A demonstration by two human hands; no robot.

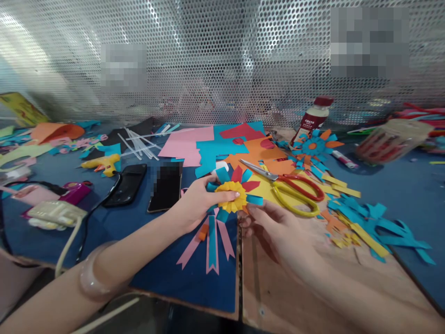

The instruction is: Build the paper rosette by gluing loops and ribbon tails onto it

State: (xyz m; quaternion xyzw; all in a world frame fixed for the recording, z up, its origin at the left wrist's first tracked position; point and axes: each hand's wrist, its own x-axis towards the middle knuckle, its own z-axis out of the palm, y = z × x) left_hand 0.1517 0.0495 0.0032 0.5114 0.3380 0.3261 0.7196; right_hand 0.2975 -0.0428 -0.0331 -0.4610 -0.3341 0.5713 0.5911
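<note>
A paper rosette (233,195) with a yellow pleated centre, red and blue loops, and pink and blue ribbon tails lies near the table's front middle. My left hand (196,204) is closed on its left side, with the thumb pressed on the yellow centre. My right hand (278,227) pinches its lower right edge from below. Red-and-yellow scissors (288,188) lie just right of the rosette on yellow paper.
Two dark phones (146,185) lie to the left, with a yellow glue gun (102,163) beyond them. Coloured paper sheets (215,146), a second blue rosette (313,147), a bottle (314,118) and paper scraps (365,222) crowd the back and right. Perforated metal wall behind.
</note>
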